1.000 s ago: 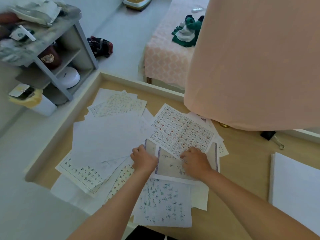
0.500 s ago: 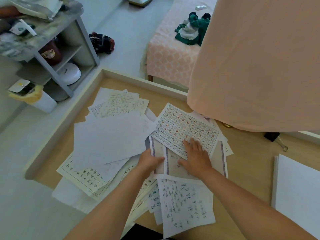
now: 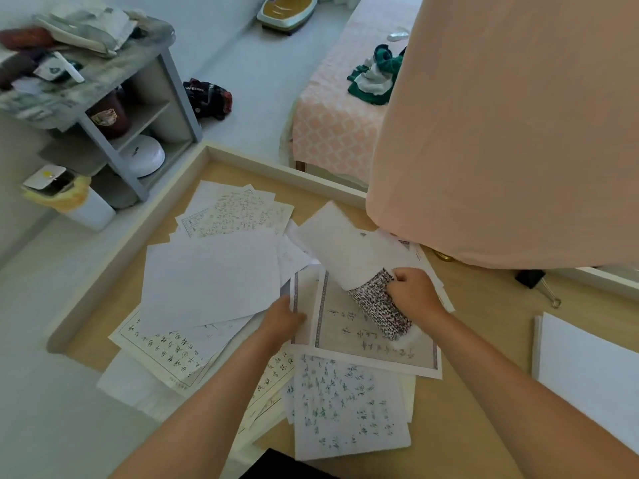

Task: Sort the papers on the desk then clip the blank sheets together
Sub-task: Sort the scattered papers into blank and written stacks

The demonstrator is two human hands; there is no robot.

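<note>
In the head view, the gridded sheet [image 3: 378, 305], flat at mid-frame half a second earlier, had been peeled up and curled over, showing its blank back. Sorting seemed under way, with the binder clip [image 3: 529, 279] at the right edge untouched. The right hand [image 3: 413, 293] pinched the sheet's edge with curled fingers. The left hand [image 3: 281, 318] lay on the paper pile [image 3: 332, 402] at centre; whether it gripped anything could not be told.

The wooden counter [image 3: 484, 357] carried scattered papers [image 3: 207, 281], a white stack [image 3: 587, 371] at right — and a black binder clip [image 3: 530, 279].
</note>
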